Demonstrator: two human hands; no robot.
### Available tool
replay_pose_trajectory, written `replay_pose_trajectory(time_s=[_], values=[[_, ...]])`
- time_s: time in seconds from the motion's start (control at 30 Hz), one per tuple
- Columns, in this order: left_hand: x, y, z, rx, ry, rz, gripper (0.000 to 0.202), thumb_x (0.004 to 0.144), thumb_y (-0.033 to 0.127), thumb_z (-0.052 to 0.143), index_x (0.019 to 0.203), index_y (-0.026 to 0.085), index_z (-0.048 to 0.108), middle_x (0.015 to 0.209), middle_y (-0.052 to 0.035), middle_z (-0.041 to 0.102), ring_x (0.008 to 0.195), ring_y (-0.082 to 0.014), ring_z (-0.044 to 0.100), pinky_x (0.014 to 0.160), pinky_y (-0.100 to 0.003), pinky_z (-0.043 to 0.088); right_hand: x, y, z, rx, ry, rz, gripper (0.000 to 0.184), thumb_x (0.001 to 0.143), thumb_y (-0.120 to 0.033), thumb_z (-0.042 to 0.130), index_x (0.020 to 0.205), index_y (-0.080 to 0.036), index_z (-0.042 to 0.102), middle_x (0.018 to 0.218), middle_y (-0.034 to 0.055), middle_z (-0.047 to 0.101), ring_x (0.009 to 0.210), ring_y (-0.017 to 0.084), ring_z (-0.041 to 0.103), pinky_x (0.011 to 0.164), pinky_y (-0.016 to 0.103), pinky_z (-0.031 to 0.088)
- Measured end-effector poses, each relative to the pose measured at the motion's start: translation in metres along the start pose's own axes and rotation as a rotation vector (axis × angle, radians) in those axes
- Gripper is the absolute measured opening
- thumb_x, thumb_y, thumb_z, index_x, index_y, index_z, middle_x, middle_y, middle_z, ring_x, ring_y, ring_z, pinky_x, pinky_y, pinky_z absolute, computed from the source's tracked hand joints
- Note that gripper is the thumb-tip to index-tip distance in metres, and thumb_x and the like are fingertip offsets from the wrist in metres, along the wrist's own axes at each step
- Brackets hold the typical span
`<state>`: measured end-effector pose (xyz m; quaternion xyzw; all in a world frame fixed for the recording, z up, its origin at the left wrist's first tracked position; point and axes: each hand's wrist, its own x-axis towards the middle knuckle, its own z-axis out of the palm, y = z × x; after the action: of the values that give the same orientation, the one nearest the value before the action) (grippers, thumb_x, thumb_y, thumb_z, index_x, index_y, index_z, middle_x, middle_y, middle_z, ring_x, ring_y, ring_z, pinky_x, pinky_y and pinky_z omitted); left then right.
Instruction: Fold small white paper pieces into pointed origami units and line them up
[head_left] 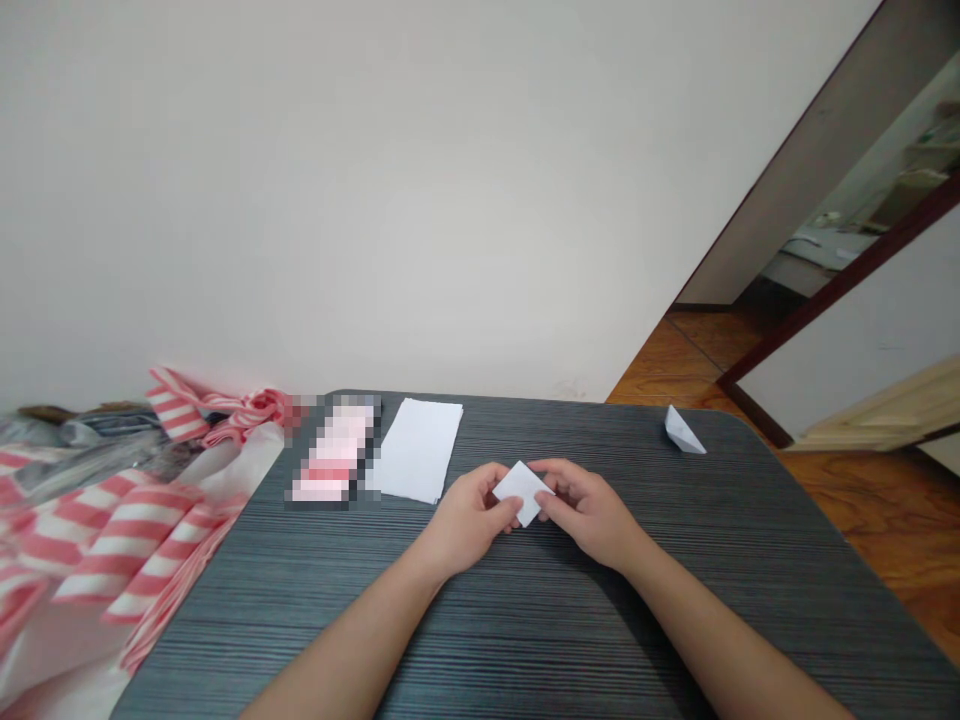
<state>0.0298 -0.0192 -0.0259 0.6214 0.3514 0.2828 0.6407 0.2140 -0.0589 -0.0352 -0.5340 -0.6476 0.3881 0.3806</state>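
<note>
A small folded piece of white paper (523, 490) is held between both hands just above the dark striped table (525, 620). My left hand (469, 520) pinches its left side with fingers curled. My right hand (589, 512) pinches its right side, thumb on top. Both forearms reach in from the near edge of the table.
A stack of white paper sheets (420, 448) lies behind my left hand, beside a blurred pink item (334, 455). A folded white paper boat (682, 432) stands at the far right of the table. Red-and-white striped plastic bags (112, 530) are heaped to the left. A wall stands behind, a doorway at right.
</note>
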Motion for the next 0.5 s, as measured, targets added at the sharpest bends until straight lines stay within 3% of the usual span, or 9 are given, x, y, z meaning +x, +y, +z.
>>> replay_pose_trajectory(time_s=[0.1, 0.2, 0.33, 0.5], values=[[-0.0006, 0.0000, 0.0004, 0.030, 0.006, 0.010, 0.010, 0.077, 0.020, 0.054, 0.086, 0.015, 0.055, 0.067, 0.0006, 0.058, 0.060, -0.0112, 0.053, 0.055, -0.022, 0.041, 0.0011, -0.0042, -0.0008, 0.012, -0.077, 0.037, 0.017, 0.085, -0.029, 0.051, 0.090, -0.017, 0.062, 0.068, 0.0016, 0.063, 0.055, 0.012, 0.058, 0.053, 0.023, 0.045], [-0.0013, 0.0037, 0.0009, 0.066, 0.008, 0.021, 0.011, 0.077, 0.021, 0.054, 0.088, 0.016, 0.055, 0.069, 0.0002, 0.059, 0.061, -0.0112, 0.053, 0.055, -0.021, 0.041, 0.0012, -0.0078, -0.0015, 0.031, -0.089, 0.094, 0.021, 0.086, -0.030, 0.050, 0.074, -0.016, 0.061, 0.062, 0.0011, 0.064, 0.048, 0.010, 0.056, 0.046, 0.020, 0.042], [-0.0027, 0.0089, 0.0008, 0.078, -0.024, 0.016, 0.017, 0.080, 0.026, 0.053, 0.093, 0.016, 0.055, 0.073, -0.0008, 0.060, 0.060, -0.0114, 0.054, 0.055, -0.022, 0.042, 0.0008, -0.0099, -0.0018, 0.082, -0.089, 0.170, 0.023, 0.086, -0.031, 0.051, 0.071, -0.016, 0.058, 0.058, 0.0012, 0.064, 0.041, 0.009, 0.052, 0.038, 0.018, 0.037], [-0.0039, 0.0071, -0.0004, 0.174, -0.044, -0.003, 0.014, 0.080, 0.028, 0.054, 0.083, 0.015, 0.057, 0.067, -0.0013, 0.060, 0.060, -0.0128, 0.056, 0.055, -0.023, 0.042, 0.0007, -0.0111, -0.0008, 0.131, -0.108, 0.196, 0.024, 0.086, -0.031, 0.051, 0.070, -0.015, 0.057, 0.056, 0.0012, 0.063, 0.040, 0.008, 0.050, 0.037, 0.017, 0.036]])
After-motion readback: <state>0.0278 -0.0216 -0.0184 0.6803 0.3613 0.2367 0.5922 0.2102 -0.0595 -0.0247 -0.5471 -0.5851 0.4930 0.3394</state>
